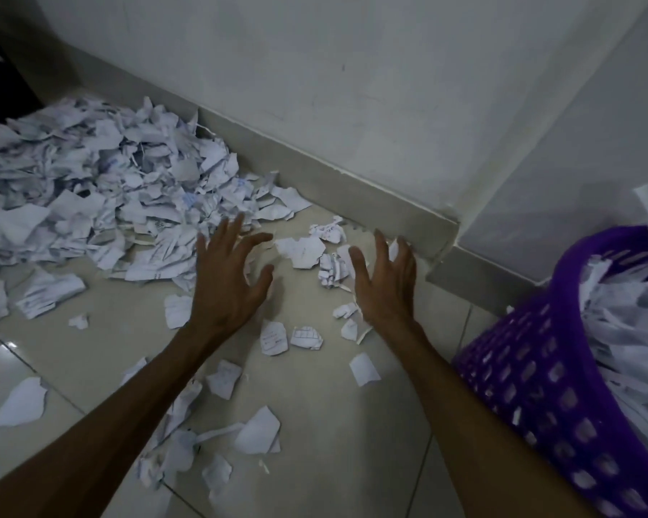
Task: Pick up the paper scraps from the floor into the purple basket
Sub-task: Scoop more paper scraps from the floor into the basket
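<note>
A big heap of torn white paper scraps (102, 188) covers the floor at the left, against the wall. Loose scraps (303, 251) lie scattered over the tiles in the middle and toward me. My left hand (229, 280) and my right hand (384, 284) reach forward side by side with fingers spread, both empty, just above the scraps near the skirting. A few crumpled pieces (332, 269) lie between the two hands. The purple basket (532, 375) stands at the right, tilted toward me and stuffed with paper.
A grey skirting board (371, 196) runs along the white wall and turns a corner by my right hand. A dark object (1, 91) stands at the far left. Glossy tile floor (330, 435) shows between the scraps.
</note>
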